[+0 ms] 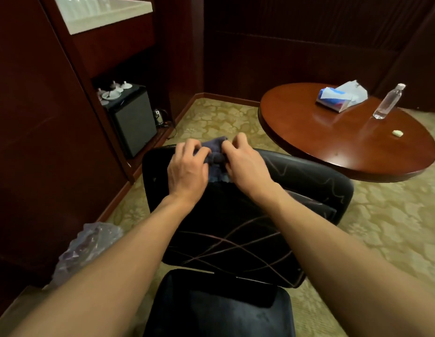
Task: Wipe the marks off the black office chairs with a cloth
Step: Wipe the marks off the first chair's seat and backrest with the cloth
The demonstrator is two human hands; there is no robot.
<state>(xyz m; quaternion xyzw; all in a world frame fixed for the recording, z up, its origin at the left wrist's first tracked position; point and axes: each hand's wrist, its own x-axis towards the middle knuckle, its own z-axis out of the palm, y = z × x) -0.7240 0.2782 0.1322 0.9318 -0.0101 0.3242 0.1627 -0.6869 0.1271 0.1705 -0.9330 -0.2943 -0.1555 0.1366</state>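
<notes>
Left hand [187, 171] & right hand [245, 166] pinch bunched cloth [215, 152] atop black chair [236, 227]; loose wad could slip, missing marks.

Black office chair [236, 222] fills the centre, its back rising toward the camera; a second dark seat [218, 310] sits right below it, edges nearly touching. Both hands, left hand [187, 171] and right hand [245, 164], crowd the far top edge of the chair with the cloth [215, 152] bunched between them. Left flank tight: dark wood cabinet [41, 142] runs close along the chair, with a crumpled plastic bag [87, 246] on the floor in that gap. Right rear: round wooden table [345, 147] overlaps the chair's far corner, carrying a tissue pack [340, 97], a bottle [389, 102], and a small white object [397, 133]. Open carpet [382, 227] lies to the right, and beyond the chair toward the wall corner.
</notes>
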